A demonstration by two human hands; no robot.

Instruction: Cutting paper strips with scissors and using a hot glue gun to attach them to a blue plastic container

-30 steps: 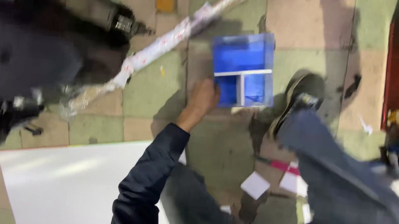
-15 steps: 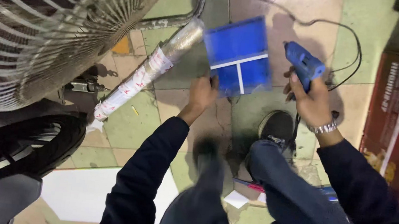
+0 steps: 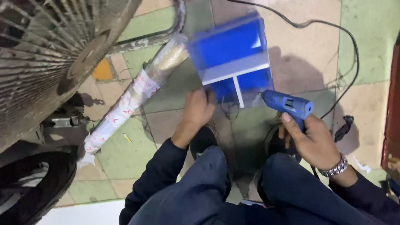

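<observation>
Since a moment ago our right hand point(image 3: 311, 138), gripping the blue glue gun point(image 3: 286, 104), has brought its nozzle to the blue box point(image 3: 232, 57), which our left hand point(image 3: 198, 110) steadies, fingers curled at its edge.

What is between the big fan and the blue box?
In the head view, a long wrapped roll lies on the floor tiles between the fan and the blue box, its top end touching the box.
</observation>
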